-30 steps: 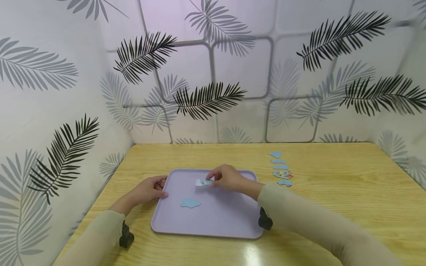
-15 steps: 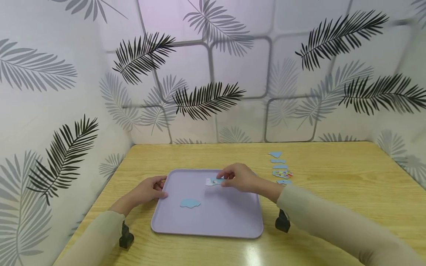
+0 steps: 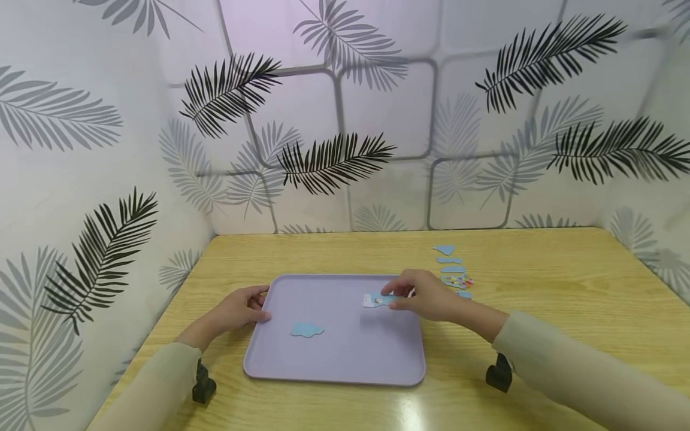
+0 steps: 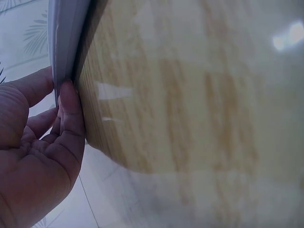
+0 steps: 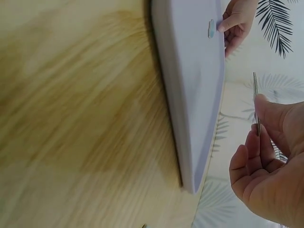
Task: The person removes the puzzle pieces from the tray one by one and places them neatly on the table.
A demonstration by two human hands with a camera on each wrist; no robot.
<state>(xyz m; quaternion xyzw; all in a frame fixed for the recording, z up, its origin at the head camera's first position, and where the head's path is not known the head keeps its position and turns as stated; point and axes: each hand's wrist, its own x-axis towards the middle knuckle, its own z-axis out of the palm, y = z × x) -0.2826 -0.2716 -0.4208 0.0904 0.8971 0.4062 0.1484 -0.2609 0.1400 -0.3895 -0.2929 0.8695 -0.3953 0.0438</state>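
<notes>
My right hand point(image 3: 426, 296) pinches a thin, flat light-blue puzzle piece point(image 3: 372, 300) with a white end and a small printed picture. It holds this piece above the right part of the lilac tray point(image 3: 345, 362). In the right wrist view the held piece point(image 5: 256, 97) appears edge-on between thumb and fingers. My left hand point(image 3: 239, 308) grips the tray's left rim, and the left wrist view shows its fingers point(image 4: 70, 107) against the rim from both sides. A plain light-blue wavy piece point(image 3: 307, 330) lies on the tray, left of its middle.
Right of the tray, several flat pieces lie in a column on the wooden table point(image 3: 539, 311). Among them are a blue triangular piece point(image 3: 444, 249) at the far end and a multicoloured piece point(image 3: 457, 281). Leaf-patterned walls point(image 3: 323, 203) stand behind and at the left.
My right hand has moved right across the tray with the puzzle piece, towards the tray's right side. The left hand and the piece lying on the tray have stayed in place.
</notes>
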